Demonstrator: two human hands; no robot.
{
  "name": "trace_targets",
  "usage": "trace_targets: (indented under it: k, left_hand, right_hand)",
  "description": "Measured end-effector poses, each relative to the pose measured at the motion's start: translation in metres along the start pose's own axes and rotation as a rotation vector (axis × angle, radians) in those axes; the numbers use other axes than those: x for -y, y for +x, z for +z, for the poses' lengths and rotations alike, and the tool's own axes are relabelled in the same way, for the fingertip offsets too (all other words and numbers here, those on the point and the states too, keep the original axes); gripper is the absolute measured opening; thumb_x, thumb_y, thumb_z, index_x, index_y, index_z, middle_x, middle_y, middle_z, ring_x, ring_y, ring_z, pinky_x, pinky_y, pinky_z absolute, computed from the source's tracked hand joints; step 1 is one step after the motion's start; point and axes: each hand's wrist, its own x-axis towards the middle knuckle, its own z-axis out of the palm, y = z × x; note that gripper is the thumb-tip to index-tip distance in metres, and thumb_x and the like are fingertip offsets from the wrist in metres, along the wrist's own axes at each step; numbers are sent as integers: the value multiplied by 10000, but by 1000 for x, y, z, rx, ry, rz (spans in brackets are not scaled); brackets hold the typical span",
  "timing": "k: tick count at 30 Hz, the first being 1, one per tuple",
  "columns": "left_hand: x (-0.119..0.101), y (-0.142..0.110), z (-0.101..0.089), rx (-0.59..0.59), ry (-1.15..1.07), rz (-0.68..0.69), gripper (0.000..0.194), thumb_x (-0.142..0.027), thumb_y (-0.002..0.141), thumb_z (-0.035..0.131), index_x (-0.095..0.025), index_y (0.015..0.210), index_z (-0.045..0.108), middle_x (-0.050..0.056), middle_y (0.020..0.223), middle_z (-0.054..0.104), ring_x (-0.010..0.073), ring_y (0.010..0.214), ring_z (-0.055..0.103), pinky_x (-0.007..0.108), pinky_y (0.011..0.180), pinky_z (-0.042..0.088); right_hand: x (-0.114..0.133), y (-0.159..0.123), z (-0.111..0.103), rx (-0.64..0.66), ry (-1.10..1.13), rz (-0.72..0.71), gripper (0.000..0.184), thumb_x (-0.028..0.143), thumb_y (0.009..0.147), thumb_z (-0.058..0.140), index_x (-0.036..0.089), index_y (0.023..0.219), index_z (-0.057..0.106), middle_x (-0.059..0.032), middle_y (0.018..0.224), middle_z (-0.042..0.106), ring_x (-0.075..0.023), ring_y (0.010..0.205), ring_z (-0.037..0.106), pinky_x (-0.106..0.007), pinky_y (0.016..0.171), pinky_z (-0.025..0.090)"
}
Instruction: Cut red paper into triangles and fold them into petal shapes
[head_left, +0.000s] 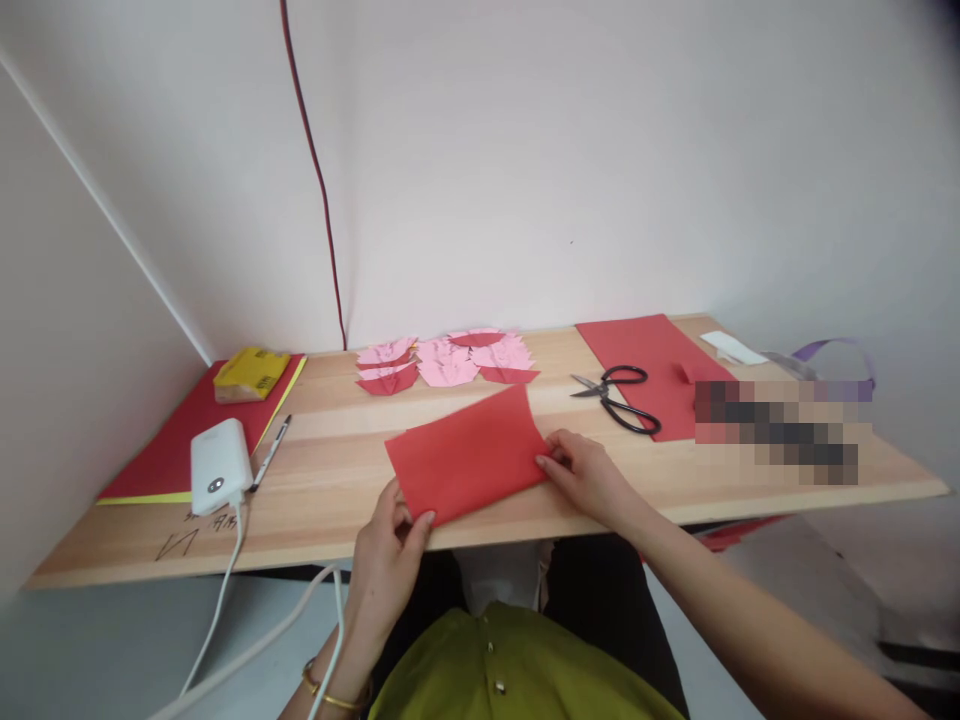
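Note:
A sheet of red paper (469, 455) is held tilted over the front edge of the table, between both hands. My left hand (390, 550) pinches its lower left corner, thumb on top and fingers behind. At the right edge, my right hand (589, 475) grips the sheet between thumb and fingers. Behind the sheet lie several pink and red folded paper pieces (446, 362) with jagged edges. Black-handled scissors (604, 390) rest with their blades apart, to the right of the sheet, partly over a larger red sheet (622, 345).
On the left, a white power bank (220, 465) with a cable (232, 560) sits beside a pen (271, 452). A yellow package (251, 375) lies on dark red and yellow sheets (172, 435). A white item (731, 347) and a purple strap (832, 345) are at the far right, near a blurred-out patch.

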Motion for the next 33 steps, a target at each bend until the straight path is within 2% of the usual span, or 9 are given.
trace_targets:
  k: [5, 8, 10, 12, 20, 24, 28, 30, 33]
  left_hand:
    - [-5, 6, 4, -125, 78, -4, 672, -400, 848, 473, -122, 1409, 228, -16, 683, 646, 173, 611, 617, 285, 606, 448]
    - [-2, 10, 6, -167, 192, 90, 547, -378, 855, 470, -149, 1343, 376, 17, 744, 676, 184, 640, 638, 286, 597, 450]
    - [1, 11, 9, -209, 279, 211, 372, -343, 857, 473, -175, 1182, 543, 57, 836, 698, 203, 725, 656, 304, 655, 466]
    - [3, 13, 11, -225, 358, 315, 261, -304, 862, 468, -176, 1034, 617, 83, 897, 703, 219, 792, 656, 323, 718, 470]
    - [3, 17, 10, -117, 517, 384, 218, -246, 878, 436, -175, 943, 632, 75, 856, 699, 218, 756, 636, 330, 713, 439]
    - [-3, 19, 5, -47, 555, 366, 235, -241, 888, 407, -194, 877, 636, 64, 806, 686, 209, 734, 620, 323, 702, 419]
    - [-13, 33, -10, 97, 551, 294, 229, -330, 886, 434, -214, 814, 618, 38, 770, 642, 185, 712, 596, 288, 649, 401]
    - [-20, 48, -16, 87, 566, 284, 203, -360, 849, 501, -203, 922, 608, 63, 885, 622, 205, 802, 587, 297, 679, 411]
    - [-30, 74, -16, 24, 551, 350, 351, -402, 809, 559, -178, 1079, 572, 103, 1038, 582, 239, 968, 547, 325, 807, 409]
  right_hand:
    - [5, -3, 15, -113, -186, -24, 325, 250, 855, 458, 131, 1153, 510, -100, 865, 641, -249, 854, 563, -388, 809, 387]
    - [4, -5, 16, -93, -227, -87, 286, 229, 877, 425, 156, 1120, 556, -110, 906, 648, -256, 898, 550, -383, 814, 383]
    - [3, -6, 15, -80, -254, -121, 242, 223, 884, 417, 174, 1024, 608, -102, 906, 656, -253, 906, 548, -380, 821, 377]
    - [3, -5, 14, -79, -270, -129, 233, 219, 882, 423, 176, 989, 625, -98, 896, 662, -251, 904, 549, -378, 822, 377]
    - [3, -6, 13, -59, -261, -159, 227, 201, 877, 431, 161, 994, 622, -96, 893, 671, -247, 909, 537, -368, 819, 382]
    - [1, -6, 14, -52, -304, -169, 221, 183, 877, 435, 150, 985, 625, -97, 869, 668, -246, 896, 532, -363, 814, 381]
    - [-1, -7, 13, -41, -318, -201, 217, 184, 878, 440, 152, 993, 622, -103, 871, 662, -248, 887, 534, -357, 805, 387]
    - [-1, -8, 12, -38, -329, -212, 222, 189, 881, 438, 145, 999, 620, -106, 851, 658, -251, 876, 532, -360, 799, 392]
    - [1, -13, 10, -28, -338, -227, 224, 194, 879, 442, 139, 1002, 620, -108, 806, 647, -253, 857, 531, -361, 783, 401]
